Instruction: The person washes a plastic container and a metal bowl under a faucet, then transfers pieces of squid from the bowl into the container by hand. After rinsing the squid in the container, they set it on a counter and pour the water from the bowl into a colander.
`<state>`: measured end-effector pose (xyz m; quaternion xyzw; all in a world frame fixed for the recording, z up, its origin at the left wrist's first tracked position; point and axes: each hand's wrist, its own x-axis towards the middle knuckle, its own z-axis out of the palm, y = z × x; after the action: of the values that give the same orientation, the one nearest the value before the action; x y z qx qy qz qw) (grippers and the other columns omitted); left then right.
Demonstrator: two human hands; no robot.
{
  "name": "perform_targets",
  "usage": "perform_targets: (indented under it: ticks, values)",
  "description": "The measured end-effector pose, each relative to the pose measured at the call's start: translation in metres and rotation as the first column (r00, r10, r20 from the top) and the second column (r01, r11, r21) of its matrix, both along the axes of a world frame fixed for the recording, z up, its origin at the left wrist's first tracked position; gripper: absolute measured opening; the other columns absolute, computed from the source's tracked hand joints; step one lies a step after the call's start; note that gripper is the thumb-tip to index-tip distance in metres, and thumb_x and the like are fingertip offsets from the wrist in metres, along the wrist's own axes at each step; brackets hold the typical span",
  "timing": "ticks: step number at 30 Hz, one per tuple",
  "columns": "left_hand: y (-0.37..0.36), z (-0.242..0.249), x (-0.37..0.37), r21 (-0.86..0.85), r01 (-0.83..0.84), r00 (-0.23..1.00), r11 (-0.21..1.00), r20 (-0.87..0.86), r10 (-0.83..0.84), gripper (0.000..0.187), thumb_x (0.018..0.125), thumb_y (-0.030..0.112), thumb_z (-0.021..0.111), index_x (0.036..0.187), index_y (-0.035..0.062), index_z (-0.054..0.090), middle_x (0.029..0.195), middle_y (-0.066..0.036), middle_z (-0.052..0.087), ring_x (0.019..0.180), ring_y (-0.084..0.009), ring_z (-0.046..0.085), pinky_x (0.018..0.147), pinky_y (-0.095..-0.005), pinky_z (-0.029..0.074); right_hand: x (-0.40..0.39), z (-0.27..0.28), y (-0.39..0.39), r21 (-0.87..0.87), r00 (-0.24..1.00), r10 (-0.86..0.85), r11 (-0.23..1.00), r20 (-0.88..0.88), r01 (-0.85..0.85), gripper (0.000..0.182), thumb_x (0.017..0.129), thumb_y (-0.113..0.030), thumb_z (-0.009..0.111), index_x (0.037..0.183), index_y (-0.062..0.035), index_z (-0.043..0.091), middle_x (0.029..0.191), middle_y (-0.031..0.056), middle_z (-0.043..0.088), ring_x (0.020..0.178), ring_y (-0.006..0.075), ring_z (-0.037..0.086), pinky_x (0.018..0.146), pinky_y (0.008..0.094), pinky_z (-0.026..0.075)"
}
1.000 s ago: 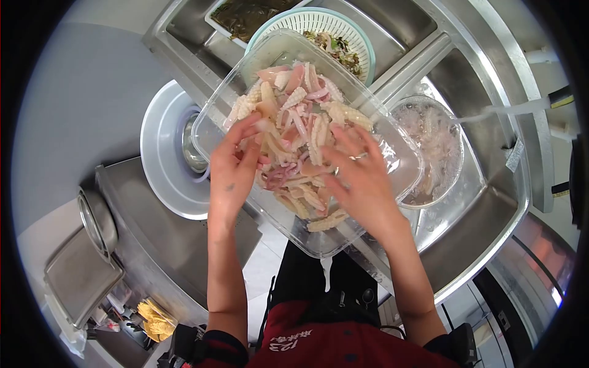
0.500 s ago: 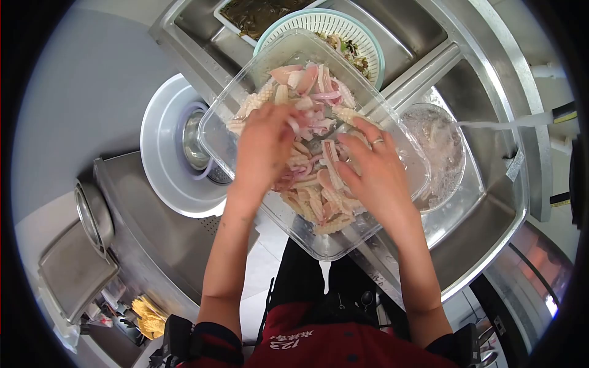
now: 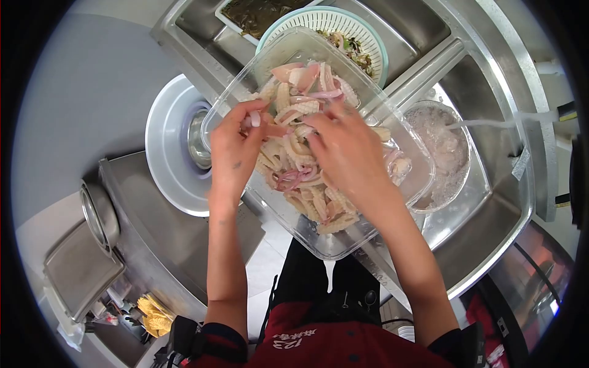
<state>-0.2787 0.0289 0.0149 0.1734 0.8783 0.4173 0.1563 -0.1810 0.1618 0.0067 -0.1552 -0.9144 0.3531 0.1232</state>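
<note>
A clear plastic tub (image 3: 325,245) lies tilted across the sink edge, holding many scored, pale pink squid pieces (image 3: 300,156). My left hand (image 3: 235,147) is over the tub's left side, thumb and fingers closed on a small squid piece (image 3: 254,119). Toward the middle, my right hand (image 3: 353,153) reaches into the pile, thumb and forefinger curled around a squid strip; its other fingertips are partly hidden. A ring seen earlier on this hand is out of sight.
Water from a hose (image 3: 509,121) runs into a round bowl (image 3: 445,153) in the right sink basin. Behind the tub stand a white-green colander (image 3: 374,49) with food scraps and a tray of dark liquid (image 3: 261,15). A large basin (image 3: 165,144) stands left on the steel counter (image 3: 184,239).
My left hand has moved left, lifting a squid piece from the pile. The right hand has shifted left and its fingers have closed in. Squid strips have been rearranged.
</note>
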Motion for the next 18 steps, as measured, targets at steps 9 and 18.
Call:
perform_targets:
  ticks: [9,18]
  values:
    - [-0.011,-0.004,0.000,0.168,-0.044,0.999,0.985,-0.001,0.045,0.015,0.080,0.003,0.052,0.094,0.0002,0.055,0.084,-0.005,0.056,0.073,-0.0100,0.053,0.065,-0.0223,0.043,-0.026,0.020,0.028,-0.236,0.994,0.028,0.970,-0.103,-0.052,0.013,0.070,-0.011,0.054,0.073,-0.0004,0.060,0.062,0.0099,0.058,0.057,0.0210,0.056,0.056,0.0287,0.044]
    - [0.002,0.031,0.002,0.228,0.030,0.999,0.973,0.026,-0.037,0.028,0.076,0.005,0.056,0.104,0.0044,0.052,0.103,-0.008,0.053,0.093,-0.0155,0.052,0.077,-0.0273,0.043,-0.062,0.030,0.109,-0.650,0.914,-0.271,0.760,-0.301,0.011,0.016,0.076,-0.010,0.054,0.082,0.0032,0.060,0.067,0.0054,0.058,0.060,0.0090,0.053,0.059,0.0218,0.042]
